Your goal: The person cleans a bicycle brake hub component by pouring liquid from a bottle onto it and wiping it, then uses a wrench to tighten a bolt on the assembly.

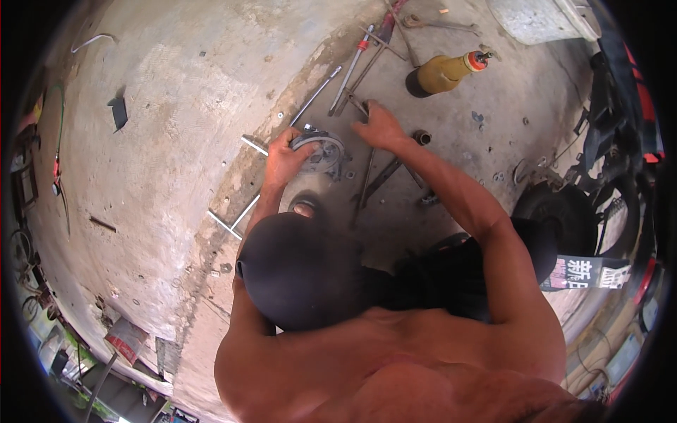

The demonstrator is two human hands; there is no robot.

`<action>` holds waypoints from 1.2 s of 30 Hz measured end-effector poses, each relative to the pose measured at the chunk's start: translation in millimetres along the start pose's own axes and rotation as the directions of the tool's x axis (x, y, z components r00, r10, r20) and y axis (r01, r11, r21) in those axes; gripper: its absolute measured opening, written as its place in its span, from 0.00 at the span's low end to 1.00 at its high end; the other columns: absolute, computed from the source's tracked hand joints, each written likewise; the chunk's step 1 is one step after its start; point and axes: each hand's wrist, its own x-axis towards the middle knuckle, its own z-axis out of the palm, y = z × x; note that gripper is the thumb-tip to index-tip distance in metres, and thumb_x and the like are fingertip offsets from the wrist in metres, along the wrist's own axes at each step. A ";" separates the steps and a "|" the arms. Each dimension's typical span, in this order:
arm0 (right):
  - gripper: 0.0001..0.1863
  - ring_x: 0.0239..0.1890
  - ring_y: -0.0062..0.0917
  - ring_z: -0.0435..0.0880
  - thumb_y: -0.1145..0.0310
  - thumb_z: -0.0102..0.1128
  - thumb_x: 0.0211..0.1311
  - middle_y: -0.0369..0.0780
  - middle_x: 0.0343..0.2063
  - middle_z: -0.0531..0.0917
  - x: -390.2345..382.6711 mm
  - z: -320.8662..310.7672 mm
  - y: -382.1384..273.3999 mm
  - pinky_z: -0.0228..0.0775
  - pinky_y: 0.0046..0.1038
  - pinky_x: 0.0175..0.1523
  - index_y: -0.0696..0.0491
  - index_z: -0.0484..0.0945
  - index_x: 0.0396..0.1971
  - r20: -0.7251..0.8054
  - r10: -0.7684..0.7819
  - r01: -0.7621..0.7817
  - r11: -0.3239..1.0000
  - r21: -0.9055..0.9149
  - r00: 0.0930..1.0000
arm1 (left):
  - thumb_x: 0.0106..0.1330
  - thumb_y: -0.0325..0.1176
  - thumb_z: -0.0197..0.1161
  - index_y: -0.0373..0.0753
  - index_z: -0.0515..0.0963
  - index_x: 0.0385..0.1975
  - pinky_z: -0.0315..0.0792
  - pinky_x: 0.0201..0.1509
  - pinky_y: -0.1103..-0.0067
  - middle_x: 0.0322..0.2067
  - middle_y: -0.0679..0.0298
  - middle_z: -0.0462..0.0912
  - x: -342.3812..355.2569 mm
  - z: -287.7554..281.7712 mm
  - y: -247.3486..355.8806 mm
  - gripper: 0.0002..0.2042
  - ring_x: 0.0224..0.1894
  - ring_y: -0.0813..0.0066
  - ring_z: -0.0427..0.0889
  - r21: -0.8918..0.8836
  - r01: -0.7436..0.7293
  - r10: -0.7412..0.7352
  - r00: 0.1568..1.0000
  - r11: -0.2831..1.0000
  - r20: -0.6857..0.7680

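My left hand (284, 161) is closed on the near-left edge of a round grey metal part (324, 154) with a raised rim, which looks like a brake plate. Its thumb lies over the top of the part. To the right and a little farther away, my right hand (381, 128) is closed, fingers curled down, around a slim metal tool (357, 103) whose end sticks out past the fingers. The rest of that tool is hidden by the hand, so its kind cannot be made out. A small dark cylindrical socket (422, 137) stands beside my right wrist.
A yellow bottle (444, 74) with a red cap stands at the far right. T-handle wrenches (229, 224), long rods (351, 70) and a spanner (441, 25) lie on the concrete. A white bucket (539, 21) is at the back right; a black tyre (553, 215) sits on the right.
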 end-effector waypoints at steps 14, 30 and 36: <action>0.32 0.57 0.32 0.79 0.53 0.65 0.63 0.47 0.52 0.82 -61.9 -39.2 2.3 0.68 0.32 0.63 0.60 0.73 0.60 0.130 -0.284 0.186 0.847 0.498 0.950 | 0.71 0.32 0.65 0.35 0.77 0.43 0.78 0.44 0.80 0.40 0.60 0.84 13.9 33.6 56.7 0.08 0.40 0.79 0.82 -0.546 0.130 -0.119 0.991 0.828 0.057; 0.23 0.35 0.19 0.83 0.54 0.71 0.61 0.35 0.38 0.87 -94.5 -76.1 19.3 0.74 0.24 0.36 0.52 0.78 0.49 0.558 -0.165 -0.487 0.333 0.807 0.813 | 0.75 0.40 0.60 0.37 0.77 0.43 0.80 0.48 0.74 0.42 0.60 0.84 35.3 56.3 99.8 0.12 0.42 0.74 0.83 -0.721 0.355 -0.291 0.932 0.595 0.218; 0.19 0.33 0.18 0.80 0.57 0.70 0.62 0.34 0.37 0.87 -118.2 -118.0 82.0 0.71 0.22 0.33 0.52 0.80 0.47 0.436 -0.001 -0.389 0.447 0.805 0.900 | 0.65 0.41 0.70 0.28 0.72 0.59 0.74 0.58 0.75 0.51 0.54 0.82 84.9 89.8 130.3 0.28 0.53 0.69 0.81 -0.116 0.032 0.008 0.944 0.993 0.331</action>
